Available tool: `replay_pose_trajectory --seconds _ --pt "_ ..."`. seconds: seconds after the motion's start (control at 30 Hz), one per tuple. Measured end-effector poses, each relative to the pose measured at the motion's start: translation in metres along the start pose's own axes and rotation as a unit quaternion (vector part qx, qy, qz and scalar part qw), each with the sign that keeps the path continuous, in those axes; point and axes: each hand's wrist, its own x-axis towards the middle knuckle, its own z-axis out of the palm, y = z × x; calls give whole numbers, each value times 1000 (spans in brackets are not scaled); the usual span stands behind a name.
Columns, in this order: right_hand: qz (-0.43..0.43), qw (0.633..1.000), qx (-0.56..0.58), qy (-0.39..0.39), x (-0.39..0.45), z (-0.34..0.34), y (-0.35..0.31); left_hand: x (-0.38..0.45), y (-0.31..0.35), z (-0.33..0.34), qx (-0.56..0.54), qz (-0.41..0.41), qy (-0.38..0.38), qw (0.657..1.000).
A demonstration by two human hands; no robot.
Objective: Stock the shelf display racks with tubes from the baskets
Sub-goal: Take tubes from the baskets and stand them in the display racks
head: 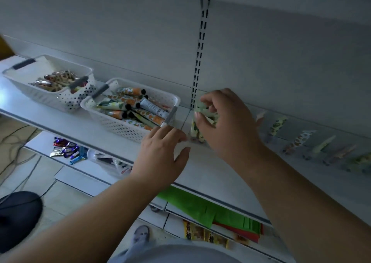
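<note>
My right hand (pixel 224 120) pinches the top of a green-and-yellow patterned tube (pixel 195 131) that stands upright at the left end of a clear display rack (pixel 301 130) on the white shelf (pixel 210 168). My left hand (pixel 162 152) hovers just left of that tube with its fingers loosely curled, holding nothing. Several patterned tubes (pixel 299 141) stand in the rack to the right. Beside my left hand sits a white basket (pixel 112 122) full of orange-printed tubes (pixel 132 108). Farther left, a second white basket (pixel 46 96) holds several more tubes.
A slotted upright (pixel 199 54) runs up the back panel behind the rack. Lower shelves hold wrapped sweets (pixel 66 148), green paper (pixel 202 206) and yellow packets (pixel 204 235). Cables lie on the tiled floor at the left, near a dark round object (pixel 18 216).
</note>
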Motion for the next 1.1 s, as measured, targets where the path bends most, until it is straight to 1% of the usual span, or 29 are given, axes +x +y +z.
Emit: replay_pose_trajectory --seconds 0.13,0.23,0.43,0.53,0.6,0.77,0.83,0.9,0.97,1.03,1.1 --pt "-31 998 52 0 22 30 -42 -7 -39 -41 47 -41 17 998" --pt "-40 996 73 -24 42 63 -80 -11 -79 -72 60 -74 33 995" --pt "-34 992 104 -65 92 149 -159 -8 -192 -133 63 -111 60 990" --pt "-5 991 115 -63 121 202 -196 -6 -259 -171 68 -114 53 990" --pt "10 990 115 -78 141 236 -217 -1 -299 -196 78 -114 42 990" --pt "27 986 85 -138 184 292 -249 18 -357 -239 81 -108 8 991" --pt "29 981 64 -180 201 310 -253 25 -375 -243 71 -107 8 992" --pt "44 966 41 -252 216 329 -253 30 -391 -240 63 -112 7 992" --pt "69 938 15 -339 229 350 -252 36 -405 -235 56 -123 15 991" --pt "90 902 -17 -422 238 366 -250 40 -415 -234 47 -127 11 991" --pt "91 870 -39 -484 243 379 -249 46 -425 -237 44 -123 3 991"
